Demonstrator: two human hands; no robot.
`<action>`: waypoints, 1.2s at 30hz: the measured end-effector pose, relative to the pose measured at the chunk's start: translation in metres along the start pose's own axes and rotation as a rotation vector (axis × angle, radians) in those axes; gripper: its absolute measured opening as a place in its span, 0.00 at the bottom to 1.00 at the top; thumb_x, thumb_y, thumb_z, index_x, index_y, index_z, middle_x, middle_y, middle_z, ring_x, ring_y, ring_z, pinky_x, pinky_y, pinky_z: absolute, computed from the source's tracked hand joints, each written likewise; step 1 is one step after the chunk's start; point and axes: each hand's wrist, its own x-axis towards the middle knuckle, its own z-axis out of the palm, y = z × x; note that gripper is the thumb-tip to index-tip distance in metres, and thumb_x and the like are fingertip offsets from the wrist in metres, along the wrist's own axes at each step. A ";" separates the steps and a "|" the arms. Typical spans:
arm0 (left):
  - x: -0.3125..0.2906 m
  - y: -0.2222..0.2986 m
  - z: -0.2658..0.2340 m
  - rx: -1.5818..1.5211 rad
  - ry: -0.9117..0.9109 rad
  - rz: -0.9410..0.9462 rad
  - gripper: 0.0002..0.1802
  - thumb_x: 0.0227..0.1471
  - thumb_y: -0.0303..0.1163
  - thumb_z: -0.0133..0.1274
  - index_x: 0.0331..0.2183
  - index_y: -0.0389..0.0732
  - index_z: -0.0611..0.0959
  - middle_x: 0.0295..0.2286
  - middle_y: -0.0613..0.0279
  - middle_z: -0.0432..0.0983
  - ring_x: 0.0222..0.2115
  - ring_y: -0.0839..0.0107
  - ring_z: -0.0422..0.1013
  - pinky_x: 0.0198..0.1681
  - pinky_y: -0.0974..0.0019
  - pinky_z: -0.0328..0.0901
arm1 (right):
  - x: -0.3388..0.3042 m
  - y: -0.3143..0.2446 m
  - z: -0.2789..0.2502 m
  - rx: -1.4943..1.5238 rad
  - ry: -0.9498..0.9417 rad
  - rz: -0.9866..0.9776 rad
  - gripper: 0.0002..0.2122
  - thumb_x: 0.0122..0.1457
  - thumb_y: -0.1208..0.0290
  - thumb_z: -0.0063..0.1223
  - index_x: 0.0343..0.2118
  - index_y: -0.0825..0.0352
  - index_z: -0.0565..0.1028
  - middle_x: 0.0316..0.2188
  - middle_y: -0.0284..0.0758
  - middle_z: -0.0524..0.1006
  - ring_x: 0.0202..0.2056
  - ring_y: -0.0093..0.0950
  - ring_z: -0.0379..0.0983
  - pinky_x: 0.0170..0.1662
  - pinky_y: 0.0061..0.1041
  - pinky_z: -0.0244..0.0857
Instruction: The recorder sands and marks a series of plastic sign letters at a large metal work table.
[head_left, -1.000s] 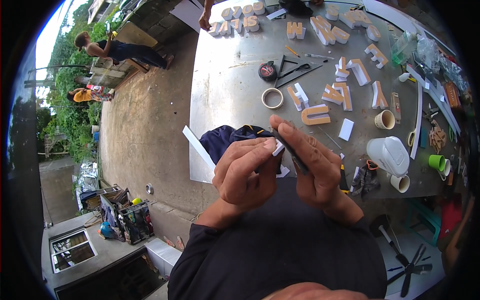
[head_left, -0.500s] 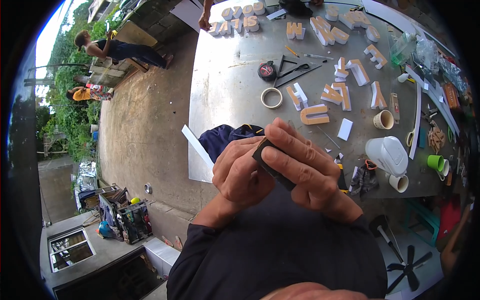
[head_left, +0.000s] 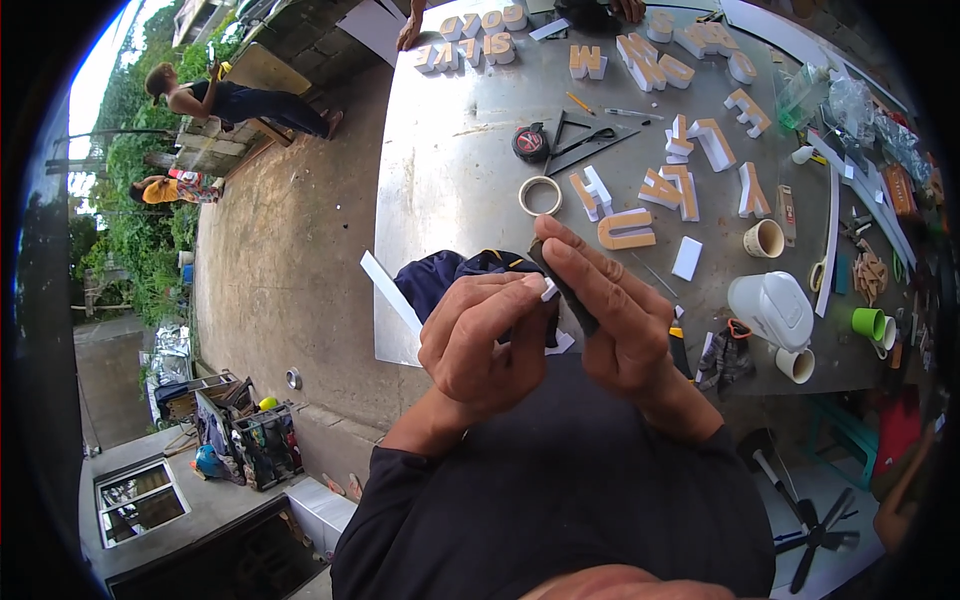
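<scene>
My left hand is closed in a pinch, and a small white piece pokes out past its thumb and fingertips. A dark, flat sanding pad lies under the straight fingers of my right hand, gripped along its length. The pad's face stands tilted, close beside the white piece. Both hands are over the table's near edge, in front of my chest. Behind my left hand lies a dark blue cloth. White scraps show just below the gap between my hands.
Tan-faced, white-sided block letters are spread over the metal table. Nearby are a tape roll, tape measure, triangle ruler, cup and white container. Another person's hand rests at the far edge.
My right hand and the pad have shifted slightly right and tipped steeper, opening a gap between my hands. The white piece at my left fingertips now shows.
</scene>
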 end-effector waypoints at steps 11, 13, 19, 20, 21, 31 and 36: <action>-0.008 0.002 0.000 -0.337 0.166 -0.215 0.16 0.43 0.12 0.63 0.36 0.33 0.78 0.28 0.53 0.80 0.29 0.66 0.79 0.31 0.70 0.73 | -0.002 -0.001 -0.010 0.090 0.187 0.242 0.21 0.57 0.88 0.42 0.56 0.74 0.71 0.53 0.48 0.75 0.55 0.40 0.72 0.57 0.30 0.65; -0.008 0.002 0.000 -0.225 0.164 -0.119 0.17 0.43 0.13 0.63 0.37 0.33 0.78 0.28 0.53 0.80 0.30 0.65 0.79 0.32 0.70 0.74 | 0.004 -0.012 -0.011 0.052 0.135 0.133 0.21 0.57 0.88 0.42 0.55 0.74 0.71 0.54 0.49 0.74 0.56 0.41 0.71 0.58 0.32 0.64; -0.003 0.001 0.002 -0.039 0.079 0.016 0.16 0.43 0.13 0.62 0.36 0.33 0.78 0.28 0.53 0.80 0.28 0.63 0.79 0.33 0.68 0.74 | 0.004 -0.006 -0.002 -0.029 -0.015 -0.112 0.23 0.53 0.91 0.36 0.53 0.76 0.72 0.53 0.56 0.72 0.57 0.47 0.69 0.59 0.37 0.63; -0.001 0.003 0.001 -0.039 0.079 0.014 0.16 0.43 0.13 0.62 0.36 0.33 0.78 0.28 0.53 0.80 0.28 0.63 0.79 0.33 0.68 0.74 | 0.003 -0.007 -0.002 -0.045 -0.028 -0.159 0.24 0.53 0.91 0.36 0.53 0.76 0.72 0.53 0.56 0.72 0.57 0.47 0.69 0.58 0.37 0.65; 0.001 0.004 -0.001 0.005 0.049 0.021 0.16 0.43 0.13 0.62 0.36 0.33 0.78 0.28 0.52 0.80 0.28 0.63 0.79 0.32 0.69 0.74 | 0.004 -0.011 -0.004 -0.115 -0.083 -0.237 0.24 0.52 0.92 0.35 0.53 0.75 0.73 0.53 0.56 0.72 0.57 0.48 0.69 0.58 0.37 0.65; 0.000 0.001 0.001 0.026 0.059 0.020 0.12 0.43 0.14 0.60 0.34 0.33 0.79 0.27 0.51 0.80 0.26 0.62 0.79 0.30 0.69 0.73 | 0.004 -0.002 -0.001 -0.068 -0.045 -0.084 0.25 0.51 0.91 0.38 0.53 0.73 0.74 0.54 0.55 0.71 0.56 0.48 0.69 0.57 0.39 0.66; 0.002 0.000 0.003 0.046 0.068 0.037 0.13 0.42 0.13 0.59 0.33 0.33 0.78 0.27 0.50 0.80 0.27 0.61 0.79 0.30 0.68 0.73 | 0.007 -0.005 -0.001 -0.077 -0.053 -0.139 0.25 0.50 0.91 0.38 0.52 0.73 0.74 0.54 0.54 0.72 0.57 0.48 0.69 0.57 0.40 0.66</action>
